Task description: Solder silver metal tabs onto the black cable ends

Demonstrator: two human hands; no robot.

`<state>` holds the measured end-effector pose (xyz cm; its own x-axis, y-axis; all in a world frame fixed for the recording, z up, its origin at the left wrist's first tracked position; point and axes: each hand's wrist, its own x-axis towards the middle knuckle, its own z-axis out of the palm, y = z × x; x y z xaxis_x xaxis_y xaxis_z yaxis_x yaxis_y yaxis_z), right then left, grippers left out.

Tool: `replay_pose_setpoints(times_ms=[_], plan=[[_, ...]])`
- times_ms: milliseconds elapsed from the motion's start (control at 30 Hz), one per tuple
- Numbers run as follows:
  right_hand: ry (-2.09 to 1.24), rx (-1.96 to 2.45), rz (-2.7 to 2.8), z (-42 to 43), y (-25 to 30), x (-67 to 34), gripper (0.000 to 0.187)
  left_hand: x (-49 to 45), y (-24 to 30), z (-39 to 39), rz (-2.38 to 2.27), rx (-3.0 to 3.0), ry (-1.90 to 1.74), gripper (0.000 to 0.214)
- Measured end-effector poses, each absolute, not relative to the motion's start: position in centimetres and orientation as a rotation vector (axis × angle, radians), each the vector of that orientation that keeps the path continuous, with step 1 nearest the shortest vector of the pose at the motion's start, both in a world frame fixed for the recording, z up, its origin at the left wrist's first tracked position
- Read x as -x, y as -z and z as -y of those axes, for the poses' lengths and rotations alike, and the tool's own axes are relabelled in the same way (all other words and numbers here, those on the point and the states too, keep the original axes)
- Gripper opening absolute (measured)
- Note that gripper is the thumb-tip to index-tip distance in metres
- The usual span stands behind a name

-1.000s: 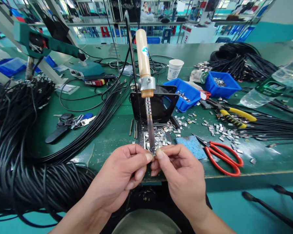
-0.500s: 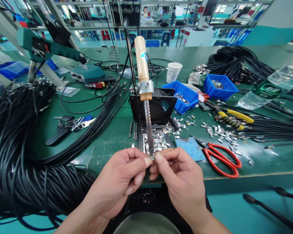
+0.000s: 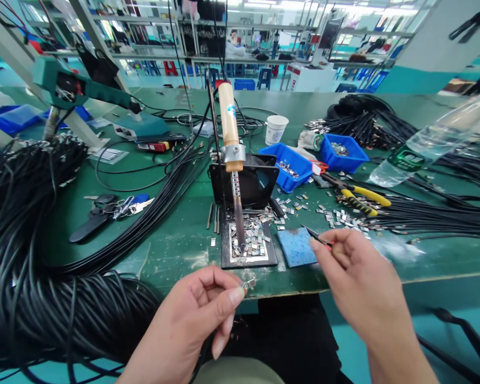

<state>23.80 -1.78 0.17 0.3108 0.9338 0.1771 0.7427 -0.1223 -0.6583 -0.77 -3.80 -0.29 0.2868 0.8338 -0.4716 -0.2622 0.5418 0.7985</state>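
Observation:
My left hand (image 3: 202, 306) is closed at the bench's front edge, pinching a small metal connector (image 3: 248, 285) between thumb and forefinger; bits of coloured wire show at its base. To the right, my right hand (image 3: 356, 272) is closed around the red-handled scissors (image 3: 318, 236). Their blades point up and left over the blue sponge (image 3: 296, 246), and the palm hides most of the handles. Between the hands, a soldering iron (image 3: 229, 120) with a wooden handle is clamped tip down. Its tip reaches a tray (image 3: 270, 258) full of small metal connector pieces.
Bundles of black cable (image 3: 84, 314) fill the left side. Behind the tray stands a black fan frame (image 3: 260, 186). Blue bins (image 3: 294, 178), a paper cup (image 3: 276, 129), yellow-handled pliers (image 3: 368, 198) and a plastic bottle (image 3: 408, 157) are at the right. Keys (image 3: 132, 207) lie left.
My right hand has left the connector beneath the iron and moved right onto the scissors. My left hand, keeping the connector, is lower and nearer the bench edge. The view has shifted slightly.

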Motion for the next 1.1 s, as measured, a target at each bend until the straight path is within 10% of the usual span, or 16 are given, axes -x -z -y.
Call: replay_pose_setpoints(times_ms=[1100], plan=[[-0.971, 1.605, 1.605, 3.7, -1.3, -17.4, 0.028, 4.1, -2.3, 7.3, -1.014, -0.754, -0.746, 0.087]])
